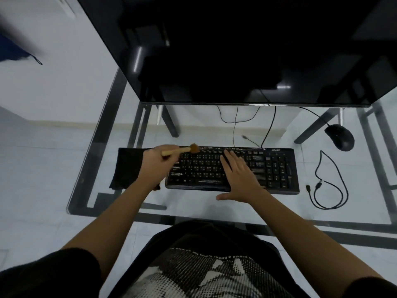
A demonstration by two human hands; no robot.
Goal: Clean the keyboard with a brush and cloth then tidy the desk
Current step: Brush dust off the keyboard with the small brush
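The keyboard (199,168), black and full-sized, lies flat on the glass worktop (193,203), in front of the dark monitor (236,50) and roughly centred before the person. Both hands are on or over it. The left hand (154,162) is at its left end, fingers curled round the pale wooden handle of a small brush (180,150). The handle points to the right, and the brown bristle head sits at the top-left corner of the keys, by the function row; whether the bristles touch the keys cannot be told. The right hand (240,175) lies palm-down with straight, spread fingers on the middle-right keys, its thumb reaching past the front edge of the board, holding nothing. A black cloth (126,166) lies just beside the keyboard's left end, partly under the left wrist. To the right, apart from the board, a black mouse (340,137) sits near the back, and a loose looped cable (318,186) lies nearer the front.
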